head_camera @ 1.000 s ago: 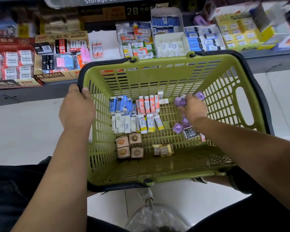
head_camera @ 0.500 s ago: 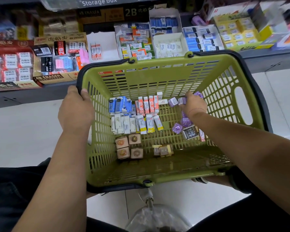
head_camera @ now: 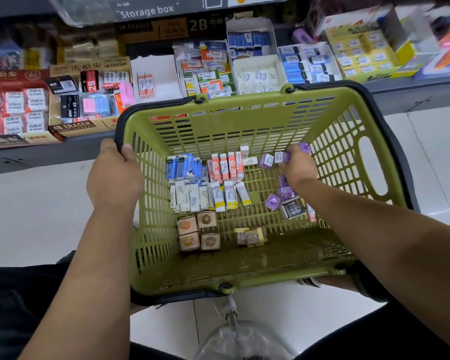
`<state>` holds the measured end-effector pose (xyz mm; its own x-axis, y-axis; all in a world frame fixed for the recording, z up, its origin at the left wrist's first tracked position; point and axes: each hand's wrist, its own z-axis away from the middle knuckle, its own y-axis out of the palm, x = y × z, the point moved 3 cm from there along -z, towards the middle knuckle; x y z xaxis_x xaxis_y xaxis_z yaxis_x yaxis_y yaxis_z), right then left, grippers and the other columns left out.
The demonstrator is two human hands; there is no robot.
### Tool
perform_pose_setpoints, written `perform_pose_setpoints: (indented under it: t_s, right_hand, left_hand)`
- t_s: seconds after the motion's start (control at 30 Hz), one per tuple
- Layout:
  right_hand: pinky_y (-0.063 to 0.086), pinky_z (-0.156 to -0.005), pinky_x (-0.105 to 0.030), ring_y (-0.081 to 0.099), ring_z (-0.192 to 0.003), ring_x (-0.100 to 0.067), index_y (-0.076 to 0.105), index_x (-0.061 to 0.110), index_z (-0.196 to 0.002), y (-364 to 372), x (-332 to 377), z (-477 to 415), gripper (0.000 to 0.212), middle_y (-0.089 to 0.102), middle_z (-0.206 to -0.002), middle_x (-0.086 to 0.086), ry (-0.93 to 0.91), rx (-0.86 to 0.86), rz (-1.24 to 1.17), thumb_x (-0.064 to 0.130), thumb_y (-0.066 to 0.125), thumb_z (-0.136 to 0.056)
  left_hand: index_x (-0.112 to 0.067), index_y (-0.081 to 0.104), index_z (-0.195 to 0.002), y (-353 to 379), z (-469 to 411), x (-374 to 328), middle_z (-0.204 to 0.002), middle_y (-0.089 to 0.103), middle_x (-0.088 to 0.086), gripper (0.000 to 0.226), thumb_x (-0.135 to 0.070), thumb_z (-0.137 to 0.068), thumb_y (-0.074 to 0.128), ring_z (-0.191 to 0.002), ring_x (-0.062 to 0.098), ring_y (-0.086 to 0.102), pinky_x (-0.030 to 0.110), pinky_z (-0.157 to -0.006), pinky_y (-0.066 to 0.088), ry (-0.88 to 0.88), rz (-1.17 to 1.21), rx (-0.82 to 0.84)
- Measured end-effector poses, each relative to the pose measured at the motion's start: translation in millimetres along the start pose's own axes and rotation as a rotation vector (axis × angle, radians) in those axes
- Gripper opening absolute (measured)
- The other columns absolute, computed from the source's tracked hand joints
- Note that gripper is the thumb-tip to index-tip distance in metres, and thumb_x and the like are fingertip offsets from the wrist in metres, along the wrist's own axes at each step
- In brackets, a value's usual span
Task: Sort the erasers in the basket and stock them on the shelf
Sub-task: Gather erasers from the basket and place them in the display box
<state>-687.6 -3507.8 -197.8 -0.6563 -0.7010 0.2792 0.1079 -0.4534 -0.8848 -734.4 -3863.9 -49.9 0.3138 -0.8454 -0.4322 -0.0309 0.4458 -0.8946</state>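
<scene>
A green basket [head_camera: 244,266] rests on my lap below the shelf [head_camera: 218,74]. Inside lie grouped erasers: blue ones [head_camera: 183,166], red-and-white ones [head_camera: 225,165], white ones with yellow ends [head_camera: 211,194], several tan boxed ones [head_camera: 198,232] and loose purple ones [head_camera: 278,198]. My left hand [head_camera: 113,175] grips the basket's left rim. My right hand [head_camera: 298,165] is deep in the basket at its far right and holds purple erasers [head_camera: 282,157]; another purple eraser [head_camera: 266,160] lies just left of its fingers.
The shelf carries open display boxes of erasers: a near-empty white box [head_camera: 156,74], mixed boxes [head_camera: 208,71], blue boxes [head_camera: 304,64], yellow boxes [head_camera: 361,55]. A black packet [head_camera: 292,207] and a small clear pack [head_camera: 252,236] lie in the basket. White floor tiles surround me.
My right hand shifted slightly toward the basket's far wall, and one purple eraser now lies on the floor of the basket beside it. My left hand stays on the rim.
</scene>
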Motion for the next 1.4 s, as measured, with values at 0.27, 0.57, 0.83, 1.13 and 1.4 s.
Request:
perform_pose_setpoints:
  t_s: [0.27, 0.57, 0.83, 1.13, 1.4]
  right_hand:
    - [0.043, -0.070, -0.030, 0.064, -0.093, -0.033, 0.066, 0.012, -0.105, -2.0, -4.2, -0.1, 0.022, 0.069, -0.099, -0.017, 0.029, -0.006, 0.038, 0.010, 0.047, -0.093]
    - [0.043, -0.073, -0.031, 0.063, -0.094, -0.031, 0.064, 0.016, -0.105, -4.3, -15.9, 18.8, 0.022, 0.069, -0.100, -0.014, 0.188, -0.096, -0.229, 0.028, 0.053, -0.092]
    - [0.042, -0.068, -0.032, 0.063, -0.086, -0.030, 0.036, 0.029, -0.131, -4.6, -25.9, 20.7, 0.042, 0.068, -0.092, -0.008, 0.193, -0.188, -0.283, 0.030, 0.054, -0.092]
    - [0.036, -0.066, -0.027, 0.063, -0.082, -0.026, 0.046, 0.021, -0.115, -7.8, -27.6, 15.6, 0.030, 0.067, -0.084, -0.005, 0.203, -0.221, -0.317, 0.034, 0.057, -0.091]
    - [0.037, -0.074, -0.021, 0.062, -0.094, -0.023, 0.057, 0.015, -0.114, -2.3, -7.5, 11.3, 0.038, 0.060, -0.076, 0.006, 0.062, -0.080, -0.420, 0.032, 0.069, -0.083]
  left_hand:
    - [-0.010, 0.058, -0.109, 37.2, 79.5, -106.2, -0.103, 0.056, 0.000, 0.019, -0.011, -0.096, 0.044, -0.094, 0.015, 0.053, 0.030, -0.081, 0.043, 0.657, 0.320, -0.026]
    - [-0.014, 0.013, -0.153, 220.5, 117.8, -142.6, -0.161, 0.002, 0.002, 0.059, -0.030, -0.102, 0.038, -0.146, 0.023, 0.013, 0.034, -0.115, 0.018, 0.188, 0.198, 0.837]
    - [-0.017, 0.006, -0.153, 248.4, 99.0, -140.1, -0.160, 0.000, 0.005, 0.063, -0.024, -0.101, 0.040, -0.145, 0.026, 0.018, 0.030, -0.112, 0.022, 0.123, 0.252, 0.813]
    - [-0.021, 0.003, -0.154, 249.4, 97.9, -142.5, -0.161, -0.003, -0.002, 0.062, -0.026, -0.102, 0.037, -0.146, 0.022, 0.017, 0.027, -0.100, 0.031, 0.172, 0.238, 0.839]
    - [-0.024, 0.011, -0.153, 244.0, 92.7, -138.4, -0.160, 0.012, -0.001, 0.057, -0.024, -0.103, 0.036, -0.146, 0.019, 0.017, 0.032, -0.115, 0.018, 0.085, 0.424, 0.872]
